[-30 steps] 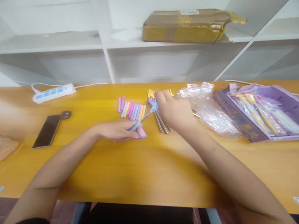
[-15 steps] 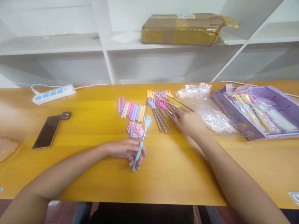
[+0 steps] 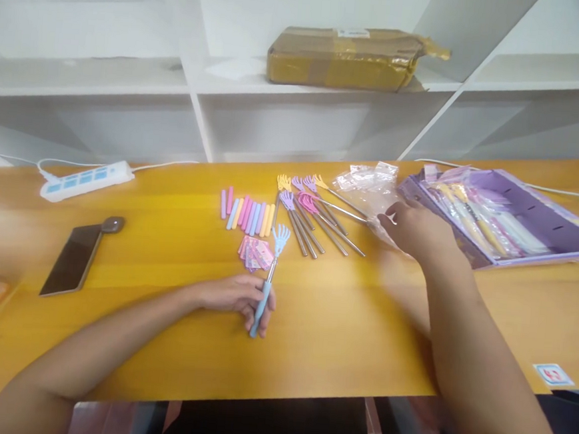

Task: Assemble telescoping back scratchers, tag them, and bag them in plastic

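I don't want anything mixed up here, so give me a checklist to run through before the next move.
1. Light-blue scratcher with a hand-shaped head secure in the left hand: ok, fingers wrap its handle.
2. Right hand free: cannot tell; it is at the crinkled clear plastic bags, its grip unclear.
3. Short pastel cylindrical tubes clear of both hands: ok.
4. Pink printed rectangular cards squared up: not ok, they lie loosely overlapped.
5. Metal-shafted scratchers with coloured heads separated: not ok, they are bunched, some overlapping.
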### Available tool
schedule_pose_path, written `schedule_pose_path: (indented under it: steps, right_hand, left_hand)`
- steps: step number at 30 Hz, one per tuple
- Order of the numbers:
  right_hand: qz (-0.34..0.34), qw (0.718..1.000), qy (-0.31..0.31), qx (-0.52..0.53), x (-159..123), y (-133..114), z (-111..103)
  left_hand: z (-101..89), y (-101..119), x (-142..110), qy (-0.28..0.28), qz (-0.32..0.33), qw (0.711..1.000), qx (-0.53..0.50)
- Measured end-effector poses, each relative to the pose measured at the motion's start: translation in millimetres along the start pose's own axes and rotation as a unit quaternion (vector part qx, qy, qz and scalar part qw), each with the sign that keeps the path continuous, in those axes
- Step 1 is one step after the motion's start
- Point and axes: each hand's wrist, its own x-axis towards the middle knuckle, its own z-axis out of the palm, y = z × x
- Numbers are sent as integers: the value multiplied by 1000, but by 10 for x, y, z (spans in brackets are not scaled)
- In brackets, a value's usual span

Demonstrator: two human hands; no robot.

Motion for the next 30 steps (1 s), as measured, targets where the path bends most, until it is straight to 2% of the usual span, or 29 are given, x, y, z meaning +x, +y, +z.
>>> schedule_pose_path:
  steps: [2, 4, 8, 13, 16, 18, 21, 24, 27, 28, 30]
  right_hand:
    - [-6, 1000, 12, 15, 6, 8, 0]
    - [-32, 998, 50, 27, -19, -96, 31]
    - [-151, 981, 118, 45, -178, -530, 176]
    - [-327, 939, 90, 55, -514, -1056, 324]
    - [-400, 912, 73, 57, -641, -1192, 335]
    - [-413, 906, 71, 54, -644, -1200, 329]
    - [-352, 931, 89, 16, -532, -1100, 321]
    - [-213, 970, 110, -33, -337, -859, 307]
    - [-97, 986, 131, -47, -136, -506, 278]
    - [-62, 989, 128, -46, -78, -383, 267]
    - [11, 997, 72, -31, 19, -165, 244]
  left_hand:
    - [-14, -13, 1, 1, 2, 1000, -1]
    - [-23, -20, -3, 3, 2, 1000, -2]
    - [-23, -15, -13, -2, 4, 1000, -3]
    - [-6, 2, -20, -1, 2, 1000, -1]
    - [6, 10, -19, -2, 3, 1000, 1]
    - [7, 10, -15, -2, 5, 1000, 1]
    - [-6, -2, -7, -8, 8, 1000, 4]
    - [-26, -20, 1, -12, 10, 1000, 7]
    - [-38, -30, 6, -12, 11, 1000, 6]
    - [-38, -31, 8, -12, 11, 1000, 6]
    - [-36, -31, 10, -15, 11, 1000, 5]
